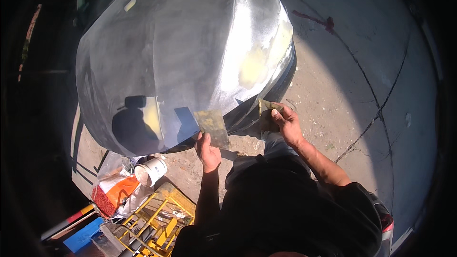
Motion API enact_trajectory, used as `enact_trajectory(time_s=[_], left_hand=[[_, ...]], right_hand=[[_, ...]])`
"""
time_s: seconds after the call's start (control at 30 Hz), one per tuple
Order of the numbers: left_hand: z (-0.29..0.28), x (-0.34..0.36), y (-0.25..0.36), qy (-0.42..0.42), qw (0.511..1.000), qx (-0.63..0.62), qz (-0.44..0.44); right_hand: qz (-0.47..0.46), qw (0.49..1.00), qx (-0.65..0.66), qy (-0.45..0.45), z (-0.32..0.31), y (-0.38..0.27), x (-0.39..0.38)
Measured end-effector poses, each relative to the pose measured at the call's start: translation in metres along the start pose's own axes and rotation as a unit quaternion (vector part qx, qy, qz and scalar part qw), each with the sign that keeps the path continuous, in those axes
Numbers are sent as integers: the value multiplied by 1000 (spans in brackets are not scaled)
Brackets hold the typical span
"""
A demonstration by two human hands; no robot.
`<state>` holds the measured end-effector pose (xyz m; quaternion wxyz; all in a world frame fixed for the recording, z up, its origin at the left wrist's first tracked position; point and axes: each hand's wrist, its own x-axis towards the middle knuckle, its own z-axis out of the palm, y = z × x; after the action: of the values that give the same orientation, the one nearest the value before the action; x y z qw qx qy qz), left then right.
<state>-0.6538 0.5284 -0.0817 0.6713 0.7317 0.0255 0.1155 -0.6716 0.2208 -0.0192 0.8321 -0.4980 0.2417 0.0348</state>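
A car hood (185, 43), dull grey with a bright sunlit side, spreads out in front of me. Pale yellow filler patches (252, 66) show on its right side, near its front edge and at its far end. My left hand (208, 154) pinches the lower edge of a flat, square plate (212, 126) smeared yellowish green, just off the hood's near edge. To the right, my right hand (289, 126) grips a smaller flat spreader (270, 108) with similar smears, its thumb on top. The two pieces are apart. My shadow falls on the hood.
At lower left are a white bucket (151, 171), plastic bags with orange and red material (121, 190), a yellow metal frame (164, 219) and a blue piece (83, 234). Cracked concrete (352, 100), part sunlit and part shaded, lies right. Part of another vehicle (386, 223) shows lower right.
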Motion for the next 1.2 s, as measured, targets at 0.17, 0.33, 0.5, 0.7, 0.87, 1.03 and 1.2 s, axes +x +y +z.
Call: enact_trajectory(time_s=[0.17, 0.33, 0.5, 0.7, 0.87, 1.03, 1.2], left_hand=[[-27, -61, 21, -130, 987, 78, 61], [-93, -83, 112, -89, 988, -48, -116], [-190, -146, 141, 84, 968, -176, -159], [-310, -230, 129, 251, 942, -194, -111], [-368, -278, 125, 336, 897, -248, -144], [-411, -298, 100, 382, 837, -376, -111], [-441, -289, 87, 224, 863, -438, -113]], right_hand=[[-33, 971, 210, -111, 93, -30, -42], [-15, 956, 118, -269, 186, 8, -117], [52, 892, -57, -445, 255, 62, -193], [-49, 759, -261, -594, 321, 175, -238], [-123, 651, -319, -678, 365, 211, -268], [-40, 779, -364, -509, 423, 265, -269], [399, 763, -127, -493, 525, 321, -272]])
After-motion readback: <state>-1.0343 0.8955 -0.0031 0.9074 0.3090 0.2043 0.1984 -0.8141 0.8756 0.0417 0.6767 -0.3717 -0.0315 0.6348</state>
